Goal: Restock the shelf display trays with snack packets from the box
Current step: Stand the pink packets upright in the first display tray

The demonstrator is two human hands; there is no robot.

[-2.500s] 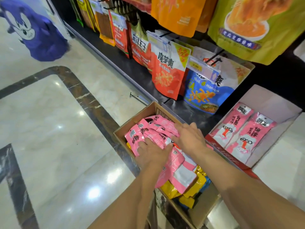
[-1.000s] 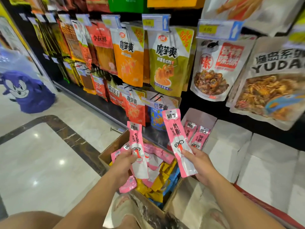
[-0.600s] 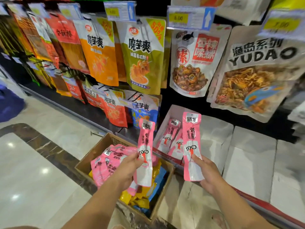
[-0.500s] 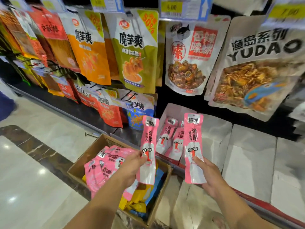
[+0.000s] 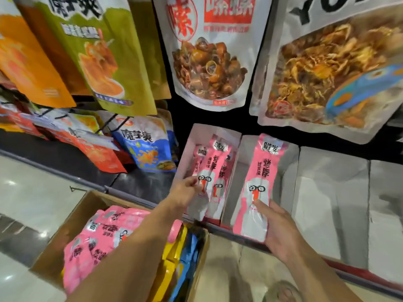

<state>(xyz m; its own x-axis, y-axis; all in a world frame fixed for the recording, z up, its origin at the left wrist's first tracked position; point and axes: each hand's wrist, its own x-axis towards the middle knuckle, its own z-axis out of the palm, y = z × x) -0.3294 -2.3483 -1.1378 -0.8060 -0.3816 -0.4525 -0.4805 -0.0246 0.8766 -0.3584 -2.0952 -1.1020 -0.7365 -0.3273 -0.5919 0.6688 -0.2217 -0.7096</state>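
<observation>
My left hand [image 5: 185, 192] pinches a long pink snack packet [image 5: 212, 171] and holds it inside the left white display tray [image 5: 196, 136], on top of two like packets. My right hand [image 5: 277, 227] grips a second pink packet [image 5: 259, 184] by its lower end, upright over the neighbouring white tray [image 5: 246, 153], which shows nothing else inside. Below my left forearm stands the cardboard box [image 5: 65, 232] with several more pink packets [image 5: 96, 240] and some yellow and blue ones.
Large snack bags hang on pegs above the trays: a green one [image 5: 113, 55], a white one [image 5: 209, 53] and a crab-print one [image 5: 331, 68]. A blue bag [image 5: 148, 149] hangs left of the trays. More white trays [image 5: 331, 192] line the shelf to the right. Marble floor lies left.
Both hands lifted a pink packet each from the box and carried them up to the shelf. The left packet is now inside the left tray, the right one over the tray beside it.
</observation>
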